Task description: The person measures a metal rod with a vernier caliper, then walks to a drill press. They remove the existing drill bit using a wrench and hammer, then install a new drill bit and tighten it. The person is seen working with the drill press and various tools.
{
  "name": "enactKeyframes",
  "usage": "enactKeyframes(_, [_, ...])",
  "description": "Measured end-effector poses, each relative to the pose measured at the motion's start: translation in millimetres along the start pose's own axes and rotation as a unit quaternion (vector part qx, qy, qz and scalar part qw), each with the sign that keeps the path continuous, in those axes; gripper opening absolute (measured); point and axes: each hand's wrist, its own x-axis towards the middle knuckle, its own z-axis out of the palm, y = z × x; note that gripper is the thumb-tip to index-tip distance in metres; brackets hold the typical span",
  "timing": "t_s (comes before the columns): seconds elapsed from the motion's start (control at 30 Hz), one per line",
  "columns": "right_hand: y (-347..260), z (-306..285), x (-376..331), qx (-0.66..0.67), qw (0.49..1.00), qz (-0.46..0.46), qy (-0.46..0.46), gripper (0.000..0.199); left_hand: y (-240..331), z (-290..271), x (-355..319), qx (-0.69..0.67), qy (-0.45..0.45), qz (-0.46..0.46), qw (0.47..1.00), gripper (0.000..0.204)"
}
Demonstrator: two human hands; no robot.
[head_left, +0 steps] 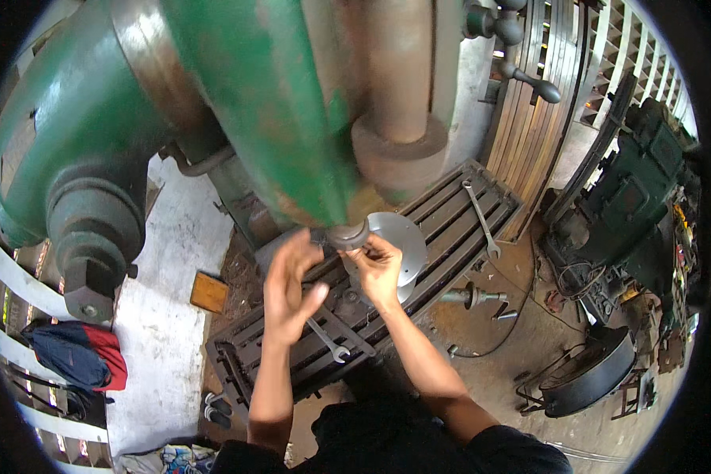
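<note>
spindle nose [347,235]: dark, round, at the foot of the green machine head, between left hand [291,286] and right hand [378,268] | metal disc [399,243]: grey, round, tilted, just behind right hand's fingers

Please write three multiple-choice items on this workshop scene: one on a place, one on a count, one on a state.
1. Where does the long wrench lie?
A. On the slotted machine table, to the person's right
B. On the red and blue bag
C. In the left hand

2. How many wrenches lie on the table?
A. None
B. Two
C. Five

3. How is the left hand held?
A. Closed on a wrench
B. Flat on the floor
C. Open, fingers spread, by the spindle end

Answers: 1 A, it rests across the table's slots; 2 B, the long one plus a short wrench below the left hand; 3 C, the palm is open while the right hand touches the spindle end.
</note>
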Motion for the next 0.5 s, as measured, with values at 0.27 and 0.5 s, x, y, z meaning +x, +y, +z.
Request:
enactKeyframes(0.27, [-3.8,-3.8,-3.0,-0.051,0.999,0.003,-0.002,0.007,-51.6,-6.1,124.7,-0.093,-0.398,-0.119,0.905,0.067])
enactKeyframes(0.5, [-1.2,2.4,-4.1,-0.043,0.999,-0.024,0.021,0.005,-34.8,59.7,71.2,0.055,0.090,-0.039,0.994,0.034])
